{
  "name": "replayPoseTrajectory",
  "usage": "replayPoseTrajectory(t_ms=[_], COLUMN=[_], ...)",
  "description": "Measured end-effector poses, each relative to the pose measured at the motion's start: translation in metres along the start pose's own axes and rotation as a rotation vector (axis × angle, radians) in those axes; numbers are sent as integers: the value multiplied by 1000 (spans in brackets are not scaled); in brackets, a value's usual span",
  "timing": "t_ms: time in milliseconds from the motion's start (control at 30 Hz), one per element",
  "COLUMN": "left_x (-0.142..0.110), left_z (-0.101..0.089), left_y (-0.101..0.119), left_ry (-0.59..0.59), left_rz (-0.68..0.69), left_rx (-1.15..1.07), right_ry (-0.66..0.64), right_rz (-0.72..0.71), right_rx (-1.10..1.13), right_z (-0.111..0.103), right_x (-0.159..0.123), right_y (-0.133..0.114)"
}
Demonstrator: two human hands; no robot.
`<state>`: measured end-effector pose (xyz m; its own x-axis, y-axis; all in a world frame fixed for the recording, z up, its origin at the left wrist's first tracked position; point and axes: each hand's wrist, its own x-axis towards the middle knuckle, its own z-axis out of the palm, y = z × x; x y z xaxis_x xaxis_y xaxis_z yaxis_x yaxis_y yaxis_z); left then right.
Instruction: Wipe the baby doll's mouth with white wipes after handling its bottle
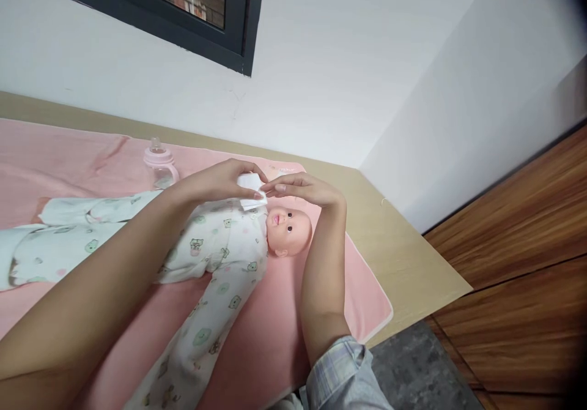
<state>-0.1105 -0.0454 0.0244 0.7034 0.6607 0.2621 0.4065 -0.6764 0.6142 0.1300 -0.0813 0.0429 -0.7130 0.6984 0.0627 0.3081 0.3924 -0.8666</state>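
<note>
A baby doll (288,229) in a white printed sleepsuit (215,251) lies on a pink blanket (275,336), head to the right. My left hand (220,180) is closed on a small folded white cloth (252,191) just above the doll's neck. My right hand (305,190) reaches in from the right, its fingertips pinching the same cloth at its edge, directly over the doll's head.
A pink baby bottle (159,160) stands on the blanket behind the doll. The blanket covers a light wooden table (413,257) set against white walls, with a dark window frame (206,37) above. Wooden flooring (527,257) and a grey mat (413,367) lie to the right.
</note>
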Motion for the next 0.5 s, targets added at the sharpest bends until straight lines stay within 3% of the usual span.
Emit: replayPoseTrajectory(t_ms=[233,500], left_x=[-1,-3], left_z=[2,19], left_y=[0,21], left_ry=[-94,-218], left_rz=[-12,1], left_rx=[62,51], right_ry=[169,303], right_rz=[-48,101], right_rx=[157,556], right_z=[-14,-19], right_x=[-17,-4], right_y=[21,115])
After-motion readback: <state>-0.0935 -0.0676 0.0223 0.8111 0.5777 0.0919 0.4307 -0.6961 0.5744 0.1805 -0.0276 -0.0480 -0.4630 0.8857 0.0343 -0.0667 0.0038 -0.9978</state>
